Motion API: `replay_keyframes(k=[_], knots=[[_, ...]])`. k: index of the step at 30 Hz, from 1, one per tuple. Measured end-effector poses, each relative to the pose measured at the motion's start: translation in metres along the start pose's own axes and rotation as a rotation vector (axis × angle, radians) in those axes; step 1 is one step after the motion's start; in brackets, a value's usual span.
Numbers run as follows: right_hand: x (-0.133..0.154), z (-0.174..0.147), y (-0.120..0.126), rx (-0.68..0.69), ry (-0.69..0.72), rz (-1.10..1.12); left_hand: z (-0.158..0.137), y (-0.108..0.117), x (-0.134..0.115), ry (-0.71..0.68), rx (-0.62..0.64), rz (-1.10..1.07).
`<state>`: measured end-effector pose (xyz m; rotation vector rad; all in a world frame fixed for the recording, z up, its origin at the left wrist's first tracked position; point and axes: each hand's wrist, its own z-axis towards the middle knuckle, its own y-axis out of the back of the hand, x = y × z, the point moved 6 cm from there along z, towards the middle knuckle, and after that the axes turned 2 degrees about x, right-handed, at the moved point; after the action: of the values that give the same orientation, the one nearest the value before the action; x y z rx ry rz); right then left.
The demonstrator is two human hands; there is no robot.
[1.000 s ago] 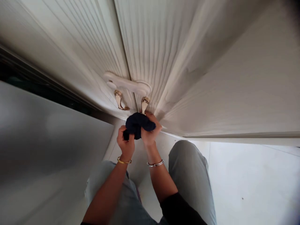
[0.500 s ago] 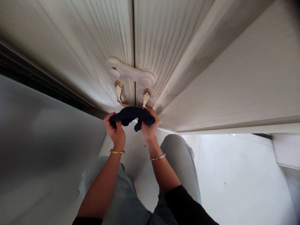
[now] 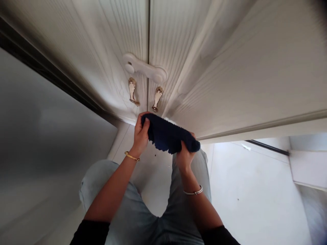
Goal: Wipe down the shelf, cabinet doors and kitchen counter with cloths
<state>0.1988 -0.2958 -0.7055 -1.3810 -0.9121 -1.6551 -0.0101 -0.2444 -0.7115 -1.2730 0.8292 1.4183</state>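
Observation:
A dark navy cloth with a ragged, fuzzy edge is stretched between my two hands above my knees. My left hand grips its left end, thumb on top. At the lower right end, my right hand is closed on the cloth, its thumb lying over the fabric. Just beyond the cloth, two cream-and-gold handles stand on the cabinet doors: the left handle and the right handle. Neither hand touches them.
A white plastic latch spans the seam between the pale wood-grain doors. A grey smooth panel stands close on my left. Pale floor tiles lie to the right of my jeans-clad knees.
Both hands have moved right, and the right hand has come down and away from the right handle. The bunched cloth is now spread out flatter between them.

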Motion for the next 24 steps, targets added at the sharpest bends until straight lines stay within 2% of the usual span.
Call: replay_keyframes(k=[6, 12, 18, 24], knots=[[0.008, -0.007, -0.015, 0.101, -0.017, 0.139, 0.028, -0.007, -0.019, -0.123, -0.220, 0.055], [0.003, -0.008, -0.013, 0.138, -0.068, 0.072, 0.038, -0.014, -0.023, -0.112, -0.258, 0.058], [-0.016, -0.011, -0.006, 0.091, -0.165, 0.058, 0.040, -0.021, -0.035, -0.152, -0.363, 0.079], [0.009, 0.005, -0.008, 0.067, -0.112, 0.081, 0.053, -0.030, -0.043, -0.168, -0.421, 0.074]])
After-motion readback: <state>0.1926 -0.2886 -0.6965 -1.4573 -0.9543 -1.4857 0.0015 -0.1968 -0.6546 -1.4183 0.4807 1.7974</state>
